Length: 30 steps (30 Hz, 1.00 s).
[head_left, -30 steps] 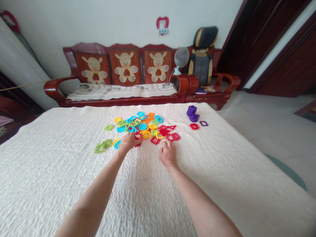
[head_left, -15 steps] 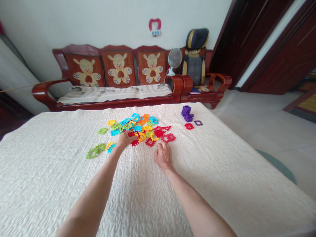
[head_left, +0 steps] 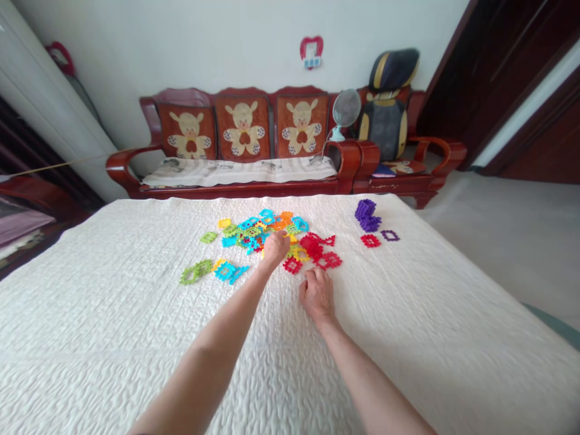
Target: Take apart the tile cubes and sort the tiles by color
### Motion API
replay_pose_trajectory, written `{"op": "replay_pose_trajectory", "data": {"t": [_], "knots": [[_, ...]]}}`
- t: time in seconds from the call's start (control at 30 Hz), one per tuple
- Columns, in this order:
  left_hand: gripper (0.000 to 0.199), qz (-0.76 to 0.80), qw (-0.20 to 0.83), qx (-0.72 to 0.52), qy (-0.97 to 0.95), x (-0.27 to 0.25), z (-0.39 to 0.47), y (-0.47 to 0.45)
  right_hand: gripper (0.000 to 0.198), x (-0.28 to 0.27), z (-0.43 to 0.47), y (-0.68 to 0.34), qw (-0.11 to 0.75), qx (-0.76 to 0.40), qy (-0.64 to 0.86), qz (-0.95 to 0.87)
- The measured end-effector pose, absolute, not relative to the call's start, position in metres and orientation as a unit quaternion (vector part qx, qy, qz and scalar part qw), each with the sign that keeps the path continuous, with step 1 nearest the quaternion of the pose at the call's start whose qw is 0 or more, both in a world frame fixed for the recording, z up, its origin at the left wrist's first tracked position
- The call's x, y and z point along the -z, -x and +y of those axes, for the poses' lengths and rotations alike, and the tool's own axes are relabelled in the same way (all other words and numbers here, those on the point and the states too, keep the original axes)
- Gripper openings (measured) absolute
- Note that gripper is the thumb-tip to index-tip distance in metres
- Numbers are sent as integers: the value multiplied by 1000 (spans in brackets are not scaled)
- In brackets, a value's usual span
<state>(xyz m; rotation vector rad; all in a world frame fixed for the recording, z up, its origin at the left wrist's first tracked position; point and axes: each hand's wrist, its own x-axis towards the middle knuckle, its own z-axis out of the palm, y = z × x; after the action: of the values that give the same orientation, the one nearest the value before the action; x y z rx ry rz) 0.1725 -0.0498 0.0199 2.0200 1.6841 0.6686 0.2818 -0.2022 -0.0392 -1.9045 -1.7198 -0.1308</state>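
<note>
My left hand (head_left: 276, 247) reaches over a heap of toothed plastic building pieces, its fingers closed and pointing down among yellow and green ones. Whatever it may grip is hidden behind the hand. My right hand (head_left: 318, 294) rests on the cloth just in front of the red pieces (head_left: 312, 246), fingers curled under; no piece shows in it. Blue pieces (head_left: 225, 271) and a green group (head_left: 196, 272) lie left of my left forearm. Orange pieces (head_left: 283, 220) are at the heap's back.
A white quilted cloth (head_left: 136, 326) covers the table. Towards the right edge stand joined purple pieces (head_left: 367, 215), with a red square (head_left: 370, 241) and a purple frame (head_left: 389, 235) nearby. Behind the table are a wooden sofa (head_left: 244, 192) and a small fan (head_left: 346, 109).
My left hand has moved right across the heap. A blue triangular piece now lies beside the blue square at the front left. The view has turned left; my right hand stays near the red pieces.
</note>
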Motion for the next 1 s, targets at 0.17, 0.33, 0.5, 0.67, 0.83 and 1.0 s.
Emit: {"op": "replay_pose_trajectory", "data": {"t": [0.17, 0.33, 0.5, 0.67, 0.83, 1.0], "knots": [[33, 631, 118, -177, -746, -13, -59, -108, 20, 43, -201, -284, 292, 59, 704, -644], [32, 611, 69, -135, -777, -2, -73, -63, 20, 46, -200, -285, 301, 67, 698, -646], [34, 628, 47, -127, -766, 3, -82, -43, 21, 48, -199, -285, 313, 72, 693, -645], [43, 656, 11, -163, -737, -10, -55, -43, 21, 48, -199, -285, 308, 75, 694, -646], [46, 676, 21, -158, -719, -19, -9, -56, 23, 50, -198, -286, 306, 83, 691, -649], [41, 714, 50, -129, -686, -14, 8, -62, 23, 49, -198, -286, 300, 81, 696, -647]]}}
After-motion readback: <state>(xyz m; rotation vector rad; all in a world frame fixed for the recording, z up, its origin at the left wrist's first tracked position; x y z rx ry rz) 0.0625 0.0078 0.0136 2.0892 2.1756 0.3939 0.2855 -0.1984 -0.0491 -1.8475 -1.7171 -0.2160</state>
